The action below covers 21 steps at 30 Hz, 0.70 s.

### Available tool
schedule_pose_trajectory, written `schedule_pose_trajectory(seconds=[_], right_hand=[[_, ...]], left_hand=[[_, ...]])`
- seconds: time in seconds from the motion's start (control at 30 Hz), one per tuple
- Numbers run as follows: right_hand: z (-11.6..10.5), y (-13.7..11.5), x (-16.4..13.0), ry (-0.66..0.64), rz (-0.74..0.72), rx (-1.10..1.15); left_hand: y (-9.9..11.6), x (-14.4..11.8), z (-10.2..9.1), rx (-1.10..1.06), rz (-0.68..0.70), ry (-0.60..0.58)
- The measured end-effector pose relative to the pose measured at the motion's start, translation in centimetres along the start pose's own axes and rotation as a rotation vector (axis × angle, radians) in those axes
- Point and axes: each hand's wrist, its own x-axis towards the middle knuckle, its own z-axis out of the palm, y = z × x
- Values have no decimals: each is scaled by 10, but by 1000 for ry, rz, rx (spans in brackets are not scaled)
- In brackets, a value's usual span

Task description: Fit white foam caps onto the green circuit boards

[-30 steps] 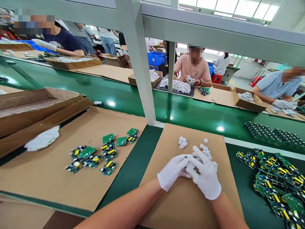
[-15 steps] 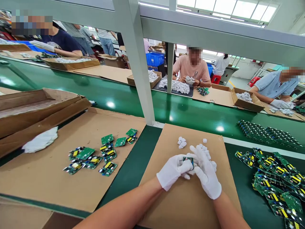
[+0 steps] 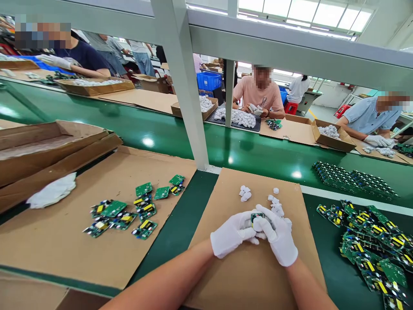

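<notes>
Both my hands wear white gloves and meet over the right cardboard sheet [image 3: 232, 275]. My left hand [image 3: 232, 231] is closed around a small green circuit board [image 3: 257, 216], whose top edge shows between the gloves. My right hand [image 3: 278, 236] wraps the same board from the right, its thumb lying across the board's face. The fingers cover most of the board. Just beyond the hands lie small white pieces [image 3: 277, 209] in a loose row, with another little cluster of white pieces [image 3: 245, 193] to the left.
Circuit boards [image 3: 374, 249] lie heaped at the right, near a panel stack [image 3: 355, 178] on the green belt. More boards [image 3: 112, 215] and a white glove-like cloth [image 3: 53, 190] are at left. A metal post [image 3: 190, 94] rises ahead; co-workers sit across the belt.
My right hand has closed in on the board, its fingers folding from spread to wrapped and its thumb moving over the board's face. The left hand keeps its hold.
</notes>
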Motion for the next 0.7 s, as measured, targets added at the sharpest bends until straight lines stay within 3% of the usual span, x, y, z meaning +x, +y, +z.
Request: schedule_pose_trajectory(seconds=[0.13, 0.5, 0.7], right_hand=[[-1, 0, -1, 8, 3, 23], [3, 4, -6, -53, 3, 136], [8, 1, -6, -123, 98, 245]], left_hand=[[-1, 1, -5, -161, -49, -89], [-17, 1, -3, -388, -75, -43], [-22, 1, -6, -427, -78, 11]])
